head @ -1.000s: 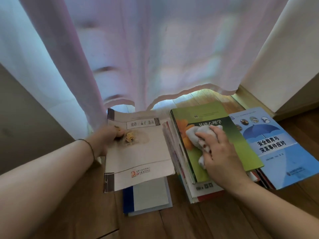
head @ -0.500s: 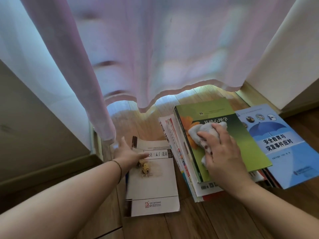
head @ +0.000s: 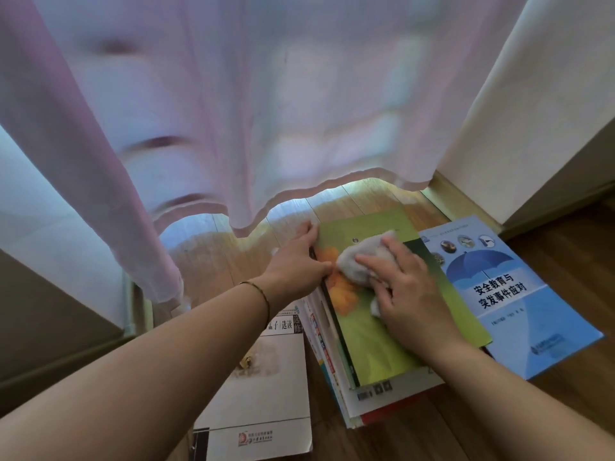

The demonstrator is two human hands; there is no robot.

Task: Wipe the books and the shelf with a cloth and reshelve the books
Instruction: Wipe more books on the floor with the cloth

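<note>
A green book with an orange flower lies on top of a stack of books on the wooden floor. My right hand presses a white cloth flat onto its cover. At the book's upper left edge my left hand grips the spine side, thumb on the cover. A cream book lies on the floor to the left, under my left forearm. To the right, a blue book with an umbrella picture rests partly under the green one.
A sheer pink-white curtain hangs just above the floor behind the books. A white wall corner with a wooden skirting stands at the right. A dark panel fills the lower left.
My left hand let go of the cream book, now lying on the floor at the left, and moved right to the green book's edge. My right hand slid the cloth slightly up the cover.
</note>
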